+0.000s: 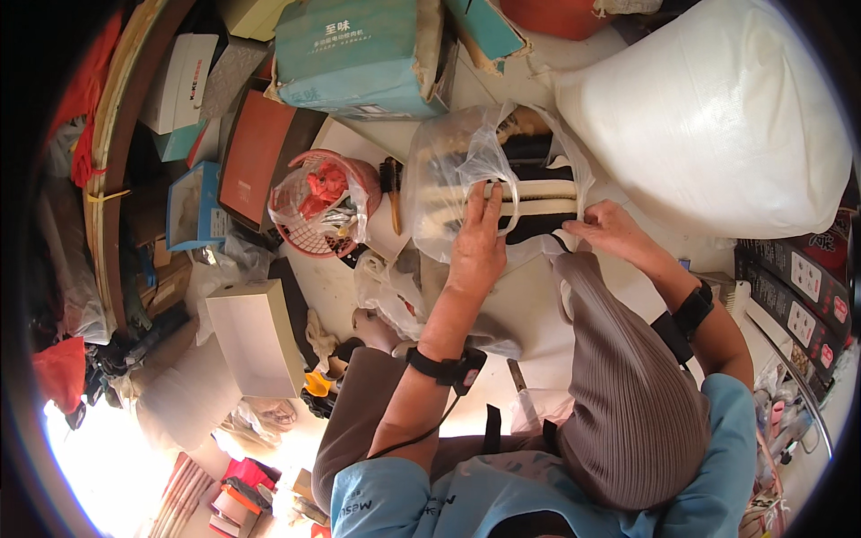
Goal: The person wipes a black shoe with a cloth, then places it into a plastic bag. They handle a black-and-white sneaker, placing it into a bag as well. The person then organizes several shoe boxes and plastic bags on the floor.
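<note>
A clear plastic bag [437, 155] lies on the floor before me with its mouth open to the right. Inside are several dark shoes [538, 225] with cream soles [538, 190], packed side by side. My left hand [476, 245] rests over the bag and soles, its fingers stretched forward at the bag's edge. At the near right end of the shoes, my right hand [601, 228] pinches something small and pale, either a shoe edge or the bag's rim; which one I cannot tell.
A pink plastic basket [323, 250] with a liner stands left of the bag, beside a wooden-handled brush [395, 202]. Behind are a teal carton [356, 67] and a large white sack [699, 121]. An empty shoebox [255, 339] sits at the left, dark printed boxes [794, 296] at the right.
</note>
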`<act>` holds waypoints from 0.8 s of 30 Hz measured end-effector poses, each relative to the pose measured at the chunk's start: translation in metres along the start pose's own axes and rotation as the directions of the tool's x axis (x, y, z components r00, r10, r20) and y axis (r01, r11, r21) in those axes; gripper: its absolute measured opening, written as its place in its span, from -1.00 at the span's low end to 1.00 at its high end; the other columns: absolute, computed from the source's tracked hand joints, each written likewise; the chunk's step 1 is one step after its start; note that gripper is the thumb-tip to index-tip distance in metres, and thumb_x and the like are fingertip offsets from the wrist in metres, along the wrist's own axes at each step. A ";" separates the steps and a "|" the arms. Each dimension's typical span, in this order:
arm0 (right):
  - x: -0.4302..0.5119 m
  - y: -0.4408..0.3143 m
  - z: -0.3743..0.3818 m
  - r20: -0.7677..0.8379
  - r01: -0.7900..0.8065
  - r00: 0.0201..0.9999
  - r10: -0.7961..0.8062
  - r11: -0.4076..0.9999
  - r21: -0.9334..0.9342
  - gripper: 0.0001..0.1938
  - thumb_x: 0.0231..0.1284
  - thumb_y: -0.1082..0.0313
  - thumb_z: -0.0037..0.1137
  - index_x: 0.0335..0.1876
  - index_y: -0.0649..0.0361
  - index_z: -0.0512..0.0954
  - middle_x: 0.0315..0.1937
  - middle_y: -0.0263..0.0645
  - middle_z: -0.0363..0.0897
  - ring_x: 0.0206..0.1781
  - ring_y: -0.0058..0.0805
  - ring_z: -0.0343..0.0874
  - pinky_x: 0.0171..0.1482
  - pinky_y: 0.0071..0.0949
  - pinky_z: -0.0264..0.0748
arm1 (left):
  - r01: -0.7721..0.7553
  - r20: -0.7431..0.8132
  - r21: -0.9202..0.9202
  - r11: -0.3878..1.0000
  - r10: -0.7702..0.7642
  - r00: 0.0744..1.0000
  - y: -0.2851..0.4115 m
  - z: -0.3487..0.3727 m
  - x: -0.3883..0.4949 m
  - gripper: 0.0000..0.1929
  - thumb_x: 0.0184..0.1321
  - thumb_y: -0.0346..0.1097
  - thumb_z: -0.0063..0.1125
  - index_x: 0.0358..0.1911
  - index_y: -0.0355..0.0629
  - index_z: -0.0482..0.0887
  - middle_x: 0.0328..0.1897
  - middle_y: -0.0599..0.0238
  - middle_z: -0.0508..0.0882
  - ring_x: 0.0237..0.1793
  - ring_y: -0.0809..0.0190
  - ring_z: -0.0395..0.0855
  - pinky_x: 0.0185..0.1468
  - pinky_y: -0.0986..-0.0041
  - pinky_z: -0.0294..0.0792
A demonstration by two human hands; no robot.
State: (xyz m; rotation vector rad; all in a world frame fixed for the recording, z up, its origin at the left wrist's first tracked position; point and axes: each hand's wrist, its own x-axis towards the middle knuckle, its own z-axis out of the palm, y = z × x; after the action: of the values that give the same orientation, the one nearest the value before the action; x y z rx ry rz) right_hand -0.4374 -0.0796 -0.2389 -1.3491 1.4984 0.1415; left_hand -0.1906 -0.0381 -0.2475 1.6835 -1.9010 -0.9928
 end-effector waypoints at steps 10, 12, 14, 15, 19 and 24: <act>-0.002 0.008 -0.002 -0.104 0.132 0.991 -0.084 0.723 0.678 -0.75 0.23 0.20 0.11 -0.48 0.18 0.55 -0.41 -0.39 0.56 -0.22 -0.56 0.46 -0.03 -0.51 0.32 | 0.007 -0.094 -0.210 0.978 -0.028 0.995 -0.005 0.004 -0.003 -0.52 -0.05 -0.71 0.09 0.04 -0.29 0.57 0.41 -0.06 0.31 0.16 -0.11 0.51 0.20 0.27 0.41; -0.006 0.001 -0.010 -0.125 0.165 0.986 -0.107 0.637 0.753 -0.82 0.23 0.22 0.10 -0.42 0.09 0.56 -0.31 -0.46 0.56 -0.10 -0.58 0.43 0.11 -0.55 0.25 | 0.050 -0.112 -0.246 0.968 -0.080 0.991 -0.001 -0.005 -0.003 -0.67 -0.01 -0.70 0.02 -0.15 -0.32 0.67 0.32 -0.01 0.47 0.01 0.02 0.63 0.08 0.34 0.47; -0.013 -0.010 -0.027 -0.127 0.214 0.976 -0.178 0.659 0.721 -0.83 0.25 0.21 0.09 -0.38 0.10 0.57 -0.32 -0.44 0.56 -0.10 -0.58 0.44 0.11 -0.53 0.27 | 0.156 0.007 -0.561 0.813 -0.183 0.983 0.006 -0.027 -0.006 -0.77 -0.01 -0.69 -0.06 -0.35 -0.30 0.66 0.16 0.07 0.60 -0.02 0.09 0.63 0.03 0.37 0.45; -0.018 -0.017 -0.037 -0.131 0.223 0.974 -0.186 0.671 0.707 -0.83 0.25 0.21 0.08 -0.36 0.10 0.57 -0.32 -0.44 0.56 -0.10 -0.57 0.45 0.12 -0.53 0.28 | 0.280 0.137 -0.664 0.694 -0.255 0.957 0.014 -0.041 -0.009 -0.78 -0.01 -0.69 -0.10 -0.46 -0.28 0.65 0.08 0.11 0.67 -0.03 0.13 0.63 0.00 0.38 0.45; -0.061 -0.060 -0.083 -0.046 0.281 0.940 -0.337 0.692 0.665 -0.84 0.29 0.27 0.09 -0.33 0.17 0.58 -0.29 -0.38 0.59 -0.08 -0.55 0.50 0.17 -0.50 0.31 | 0.088 -0.034 -0.875 0.477 -0.242 0.970 0.057 -0.114 -0.031 -0.78 0.02 -0.55 -0.12 -0.62 -0.23 0.63 -0.15 0.20 0.75 -0.32 0.38 0.54 -0.17 0.59 0.30; -0.162 -0.127 -0.134 -0.096 0.384 0.914 -0.394 0.765 0.518 -0.86 0.30 0.30 0.12 -0.26 0.20 0.55 -0.26 -0.34 0.56 -0.07 -0.54 0.50 0.15 -0.51 0.34 | -0.096 -0.158 -0.915 0.391 -0.130 0.979 0.123 -0.164 -0.099 -0.83 0.08 -0.49 -0.04 -0.50 -0.26 0.67 -0.20 0.14 0.72 -0.36 0.36 0.53 -0.21 0.57 0.29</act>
State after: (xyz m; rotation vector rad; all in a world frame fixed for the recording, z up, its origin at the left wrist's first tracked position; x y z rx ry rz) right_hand -0.4530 -0.1100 0.0041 -1.1601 1.0909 -0.4979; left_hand -0.1389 0.0212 -0.0340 1.0089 -0.7995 -1.4355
